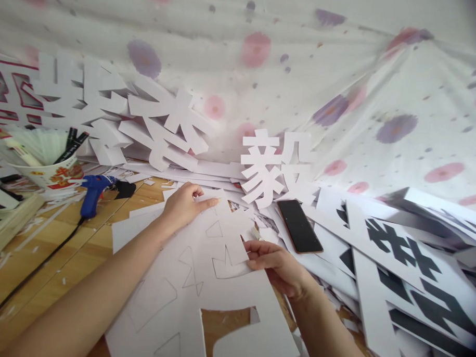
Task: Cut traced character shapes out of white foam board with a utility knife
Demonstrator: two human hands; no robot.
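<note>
A white foam-board sheet [234, 298] with pencil outlines and cut-out openings lies in front of me, tilted slightly on other white sheets. My left hand [185, 207] is closed at its far end, the thumb lying along the top face and the fingers curled in. At the sheet's right edge, my right hand [276, 264] pinches the board near a notched opening, thumb on top. Its lower fingers are partly hidden under the edge. A large cut-out near the bottom shows the wooden table [228, 326] beneath.
A blue glue gun [92, 195] with a black cord lies left, beside a paper tub [53, 174] of glue sticks and markers. White cut-out characters [261, 171] stand along the curtain [256, 96]. A phone [299, 226] and stacked cut boards [399, 267] lie right, among scraps.
</note>
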